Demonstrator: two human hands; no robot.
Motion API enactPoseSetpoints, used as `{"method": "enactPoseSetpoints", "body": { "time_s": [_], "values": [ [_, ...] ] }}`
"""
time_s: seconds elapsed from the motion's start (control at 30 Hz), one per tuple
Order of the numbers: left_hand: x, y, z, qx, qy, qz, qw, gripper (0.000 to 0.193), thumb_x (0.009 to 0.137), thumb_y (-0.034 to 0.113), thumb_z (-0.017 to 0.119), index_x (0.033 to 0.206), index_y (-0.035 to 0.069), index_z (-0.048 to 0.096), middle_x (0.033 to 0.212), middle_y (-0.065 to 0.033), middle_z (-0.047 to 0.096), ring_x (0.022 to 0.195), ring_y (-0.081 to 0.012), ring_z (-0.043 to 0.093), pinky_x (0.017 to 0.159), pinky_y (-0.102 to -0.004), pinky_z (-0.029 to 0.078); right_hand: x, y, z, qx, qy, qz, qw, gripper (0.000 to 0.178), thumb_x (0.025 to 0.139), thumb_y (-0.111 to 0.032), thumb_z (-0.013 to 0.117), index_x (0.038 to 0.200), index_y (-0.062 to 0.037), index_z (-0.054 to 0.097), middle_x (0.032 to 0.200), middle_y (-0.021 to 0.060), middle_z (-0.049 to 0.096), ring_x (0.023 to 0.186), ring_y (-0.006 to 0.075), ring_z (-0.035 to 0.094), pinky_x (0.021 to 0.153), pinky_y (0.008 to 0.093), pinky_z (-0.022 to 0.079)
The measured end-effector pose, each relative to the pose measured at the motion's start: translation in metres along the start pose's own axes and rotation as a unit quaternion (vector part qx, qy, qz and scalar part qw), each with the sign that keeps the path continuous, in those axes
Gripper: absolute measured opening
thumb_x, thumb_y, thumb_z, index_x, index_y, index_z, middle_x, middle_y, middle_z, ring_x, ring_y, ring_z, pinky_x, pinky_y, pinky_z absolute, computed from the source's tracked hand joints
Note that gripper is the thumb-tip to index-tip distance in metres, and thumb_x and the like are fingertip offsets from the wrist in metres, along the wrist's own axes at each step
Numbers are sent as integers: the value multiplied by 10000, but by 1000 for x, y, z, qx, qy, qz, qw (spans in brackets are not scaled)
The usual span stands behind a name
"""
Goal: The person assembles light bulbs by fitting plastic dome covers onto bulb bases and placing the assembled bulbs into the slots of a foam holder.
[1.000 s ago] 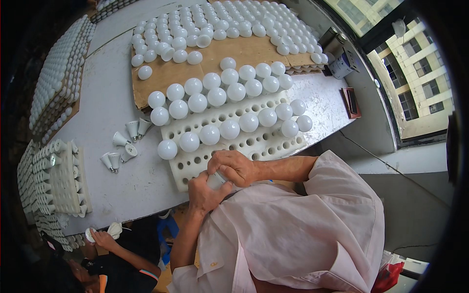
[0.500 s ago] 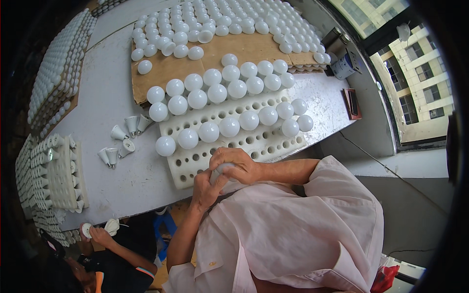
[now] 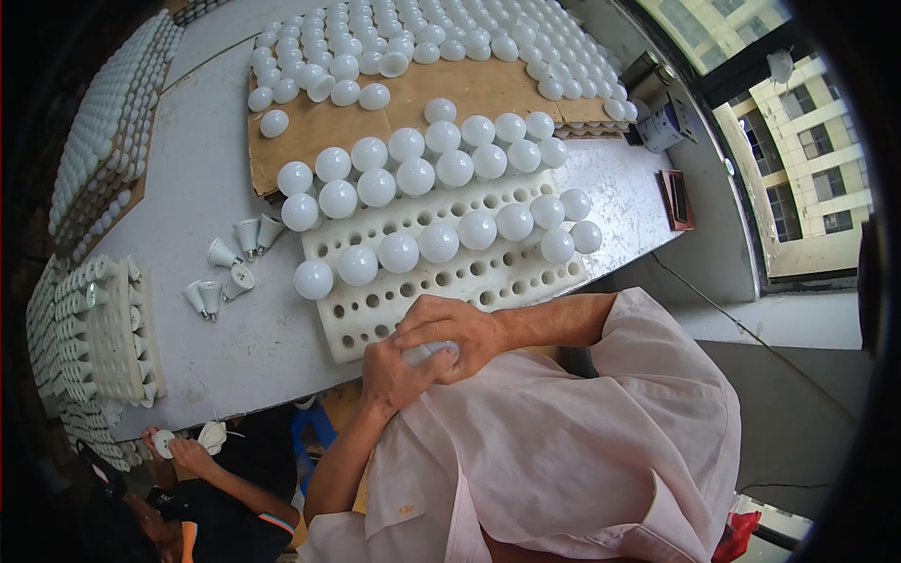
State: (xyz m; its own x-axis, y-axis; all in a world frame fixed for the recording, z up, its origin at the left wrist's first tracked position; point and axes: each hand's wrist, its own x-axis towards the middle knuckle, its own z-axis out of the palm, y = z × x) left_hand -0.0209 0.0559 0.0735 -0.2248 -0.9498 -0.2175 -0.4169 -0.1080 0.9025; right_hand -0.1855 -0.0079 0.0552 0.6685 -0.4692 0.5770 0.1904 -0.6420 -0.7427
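Both my hands are wrapped round a white light bulb (image 3: 424,354), close in front of my body at the table's near edge. My left hand (image 3: 394,378) grips it from the left, thumb pressed along it. My right hand (image 3: 462,333) closes over it from above and the right. Most of the bulb is hidden by my fingers. Just beyond my hands lies a white foam rack (image 3: 413,293) with rows of holes. Round white bulbs (image 3: 399,251) stand in two of its lines, and further bulbs (image 3: 414,176) line its far side.
A brown cardboard sheet (image 3: 328,122) behind the rack carries many white domes (image 3: 394,64). Several white bulb bases (image 3: 223,253) lie on the grey table (image 3: 197,366) at left, near stacked racks (image 3: 117,328). At lower left a co-worker's hands (image 3: 192,457) hold a white disc-like part.
My hands have shifted slightly lower, and my right hand has turned further over the bulb. The co-worker's white part has tilted a little.
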Motion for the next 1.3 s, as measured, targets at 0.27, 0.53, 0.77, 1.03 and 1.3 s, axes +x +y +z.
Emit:
{"method": "enactPoseSetpoints", "body": {
  "time_s": [0.27,0.53,0.77,1.03,1.3],
  "values": [
    [11,-19,9,-69,-4,-24,997,480,754,393,694,869,-71,660,679,-165,658,596,-243,655,568,-333,518,-13,3,3,-10,0,81,997,476,621,-66,736,1075,-52,595,986,82,579,907,271,566,786,370,484],
    [36,-130,38,-453,-98,-203,862,598,940,515,490,1044,-64,604,849,-145,653,721,-186,658,596,-261,507,-44,-5,-2,4,51,316,947,669,675,-127,785,1247,-51,446,1145,131,503,1088,284,529,908,398,458],
    [34,-101,-4,-371,18,-184,910,370,892,235,651,1074,-82,597,997,-208,671,794,-215,670,602,-248,502,-111,0,-97,-413,90,287,859,643,646,-165,798,1211,-118,493,1204,132,491,1105,330,494,907,411,452],
    [13,-123,-7,-243,82,-174,951,268,881,105,618,1062,-91,592,945,-177,694,764,-194,685,585,-244,508,-102,6,-109,-470,62,308,825,453,714,-166,744,1137,-118,589,1206,135,503,1132,311,493,956,409,432],
    [0,-138,-35,-211,204,-192,937,283,912,121,595,1081,-105,577,981,-218,679,765,-212,687,578,-254,524,10,105,-212,-307,226,310,871,315,822,-175,687,1102,-65,596,1057,148,595,872,289,634,753,368,523]
  ]
}}
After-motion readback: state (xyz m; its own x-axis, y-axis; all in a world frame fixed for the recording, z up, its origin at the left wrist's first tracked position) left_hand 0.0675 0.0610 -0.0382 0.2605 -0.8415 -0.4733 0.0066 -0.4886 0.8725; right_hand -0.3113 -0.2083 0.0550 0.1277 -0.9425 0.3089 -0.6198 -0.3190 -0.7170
